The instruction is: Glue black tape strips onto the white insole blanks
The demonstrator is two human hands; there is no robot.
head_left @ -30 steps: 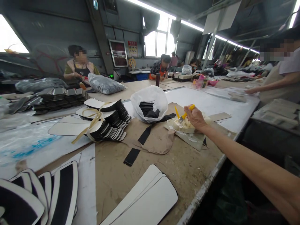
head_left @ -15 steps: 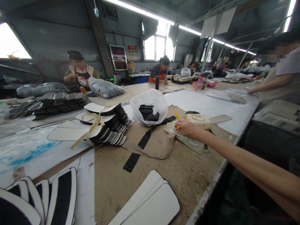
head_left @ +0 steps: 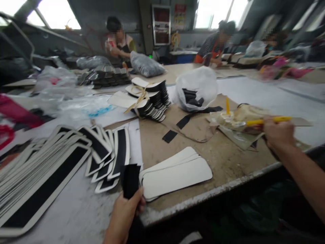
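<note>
My left hand is closed on a small stack of black fabric strips, held upright at the near table edge. Just right of it lie a few overlapping white panels with rounded ends. In my right hand is a yellow brush, held level with its pale tip pointing left. Behind that tip sits a cream-coloured plastic container, stained with whitish residue. Another yellow stick stands upright at its left side. Loose black strips lie on the brown board.
White-edged panels with black strips are fanned at left. Bundled panels tied with a pale band stand by a white plastic bag of black pieces. Two people work across the table. The near table edge runs diagonally.
The view has swung left and down. My left hand has come into sight with black strips. My right hand has lifted the yellow brush away from the residue-covered area beside the container, to the right.
</note>
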